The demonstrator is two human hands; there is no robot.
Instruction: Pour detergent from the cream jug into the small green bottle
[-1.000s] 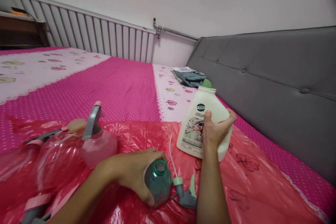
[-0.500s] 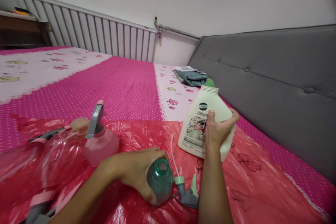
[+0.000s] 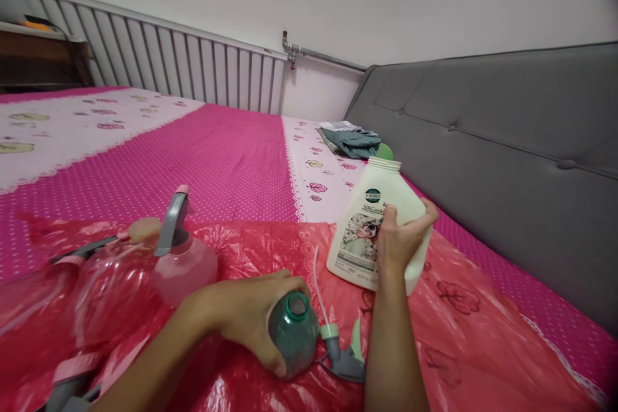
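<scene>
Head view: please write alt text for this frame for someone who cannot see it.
On a red plastic sheet over a pink bed, the right hand grips a cream bottle with no cap, while the left hand holds an open green spray bottle. Its detached trigger head lies beside it; a pink spray bottle stands to the left.

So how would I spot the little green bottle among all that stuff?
Find the red plastic sheet on the pink bed. Near its front edge, the left hand wraps a small round green bottle. Unlike the pink sprayer beside it, its neck is open, with no spray head.
</scene>
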